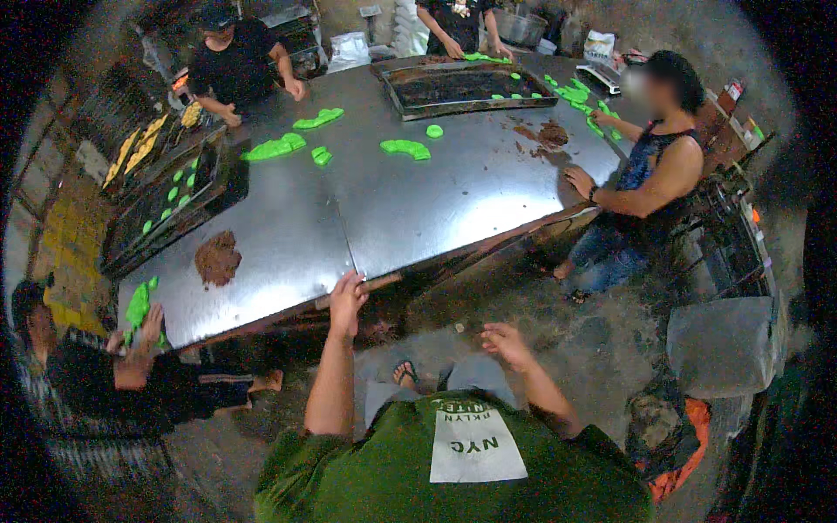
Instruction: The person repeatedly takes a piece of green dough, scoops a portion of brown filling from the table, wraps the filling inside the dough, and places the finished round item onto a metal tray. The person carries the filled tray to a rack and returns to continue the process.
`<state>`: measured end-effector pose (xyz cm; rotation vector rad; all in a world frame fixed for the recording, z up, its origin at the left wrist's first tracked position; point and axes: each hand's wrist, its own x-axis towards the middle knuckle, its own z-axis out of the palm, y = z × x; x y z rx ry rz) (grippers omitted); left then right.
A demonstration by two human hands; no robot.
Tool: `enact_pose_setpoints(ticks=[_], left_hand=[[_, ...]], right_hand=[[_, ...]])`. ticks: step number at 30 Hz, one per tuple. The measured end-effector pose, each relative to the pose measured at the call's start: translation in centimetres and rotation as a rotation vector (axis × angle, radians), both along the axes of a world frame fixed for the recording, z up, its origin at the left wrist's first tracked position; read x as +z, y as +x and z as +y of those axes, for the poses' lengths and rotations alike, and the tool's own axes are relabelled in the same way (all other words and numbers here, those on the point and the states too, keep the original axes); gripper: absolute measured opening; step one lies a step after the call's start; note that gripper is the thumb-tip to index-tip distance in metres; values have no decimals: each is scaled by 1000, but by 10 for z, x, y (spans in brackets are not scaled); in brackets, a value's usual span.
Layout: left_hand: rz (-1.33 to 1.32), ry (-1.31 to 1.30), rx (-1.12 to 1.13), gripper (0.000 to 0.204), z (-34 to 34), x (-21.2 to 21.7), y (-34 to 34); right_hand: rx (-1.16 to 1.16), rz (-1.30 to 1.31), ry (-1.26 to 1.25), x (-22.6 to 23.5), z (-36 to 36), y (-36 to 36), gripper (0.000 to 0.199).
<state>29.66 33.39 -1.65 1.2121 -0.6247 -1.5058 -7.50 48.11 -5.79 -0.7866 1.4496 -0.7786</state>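
At the near edge of the steel table, my left hand has its fingers bent over a short tan wooden stick, which shows on both sides of the hand and lies along the edge. My right hand hangs in the air short of the table, fingers loosely apart, holding nothing. Farther in lie bright green dough pieces: a strip, a round lump, a small cut piece and a long roll. A brown crumbly heap sits left of my left hand.
Co-workers stand round the table: near left, far left, far side and right. Dark baking trays stand at the back and left, with green pieces in them. Another brown heap lies near the right-hand person.
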Motion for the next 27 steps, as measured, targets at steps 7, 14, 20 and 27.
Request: enact_pose_setpoints(ticks=[7, 14, 20, 27], left_hand=[[-190, -59, 24, 50, -212, 8, -49], [-233, 189, 282, 45, -262, -17, -144], [-352, 213, 224, 38, -291, -22, -205], [-509, 153, 274, 33, -356, -26, -206]], right_hand=[[-17, -51, -44, -4, -233, -81, 38], [40, 260, -250, -68, -589, -86, 42], [521, 534, -187, -86, -761, -40, 45], [905, 193, -319, 20, -743, -16, 52]])
